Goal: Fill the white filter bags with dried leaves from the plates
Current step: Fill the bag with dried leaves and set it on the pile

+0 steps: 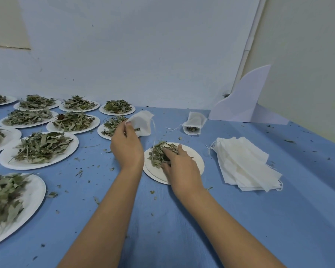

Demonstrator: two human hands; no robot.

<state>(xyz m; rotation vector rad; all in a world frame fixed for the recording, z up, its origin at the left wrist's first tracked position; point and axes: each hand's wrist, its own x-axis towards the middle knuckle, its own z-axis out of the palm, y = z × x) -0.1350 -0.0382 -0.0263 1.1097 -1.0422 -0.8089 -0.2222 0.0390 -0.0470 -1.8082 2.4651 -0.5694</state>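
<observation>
My left hand (126, 147) pinches the rim of a white filter bag (141, 122) and holds it up above the table, its drawstring hanging down. My right hand (180, 165) reaches into a pile of dried leaves (159, 153) on a white paper plate (196, 159) in front of me, fingers curled round the leaves. A filled bag (194, 123) lies on its side farther back, leaves showing at its mouth. A stack of flat white filter bags (244, 163) lies to the right of the plate.
Several white plates heaped with dried leaves (40, 148) cover the left half of the blue table (162, 219). Leaf crumbs are scattered over the cloth. A white curved card stand (244, 101) leans at the back right by the wall.
</observation>
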